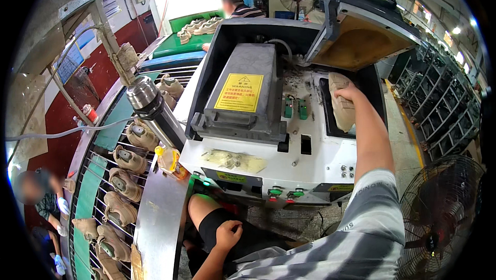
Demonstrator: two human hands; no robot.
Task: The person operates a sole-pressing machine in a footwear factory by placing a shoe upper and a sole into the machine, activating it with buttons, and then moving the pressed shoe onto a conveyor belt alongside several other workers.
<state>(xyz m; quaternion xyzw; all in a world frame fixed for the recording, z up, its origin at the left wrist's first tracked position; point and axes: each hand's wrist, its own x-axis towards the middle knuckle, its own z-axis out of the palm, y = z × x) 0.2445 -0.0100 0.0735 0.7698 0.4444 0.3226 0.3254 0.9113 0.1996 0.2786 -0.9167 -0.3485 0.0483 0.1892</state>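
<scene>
My right hand [348, 93] is wrapped round the upper part of a beige shoe [341, 113]. The shoe stands on end over a dark recessed pad [330, 127] on the right side of a white machine [320, 156]. Above that pad, a hinged lid with a brown underside [356, 47] is raised. Near my lap, my left hand [228, 234] rests on my thigh, its fingers curled in and nothing visible in them. A grey closed cover [243, 63] with a yellow label sits on the machine's left half, beside small green switches [294, 108].
Left of the machine, a roller conveyor [89, 187] carries several beige shoes [124, 158]. A steel flask [155, 109] and a yellow-capped bottle [169, 161] stand at its edge. Co-workers are at the far side and far left. A large fan [439, 218] stands at right.
</scene>
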